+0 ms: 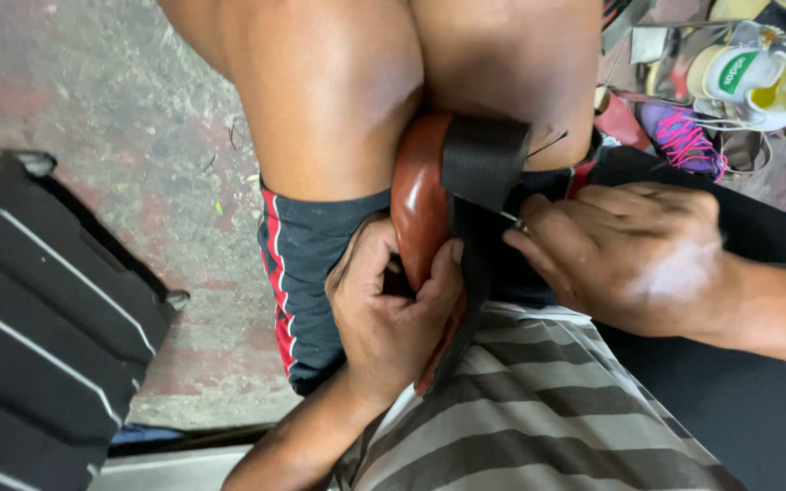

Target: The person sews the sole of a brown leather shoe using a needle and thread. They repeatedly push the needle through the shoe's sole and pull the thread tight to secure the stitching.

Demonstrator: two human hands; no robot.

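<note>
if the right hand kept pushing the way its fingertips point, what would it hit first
Most likely the black sole of the reddish-brown shoe: the right hand points left with a thin needle pinched at its fingertips, already at the sole's edge. Depth is hard to judge.

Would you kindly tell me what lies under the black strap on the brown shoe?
Under the black strap is the brown shoe, clamped between the knees. The left hand grips it; the right hand hides the strap's lower end.

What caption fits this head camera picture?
Left hand grips a reddish-brown shoe between the knees while right hand holds a needle at its black sole.
</note>
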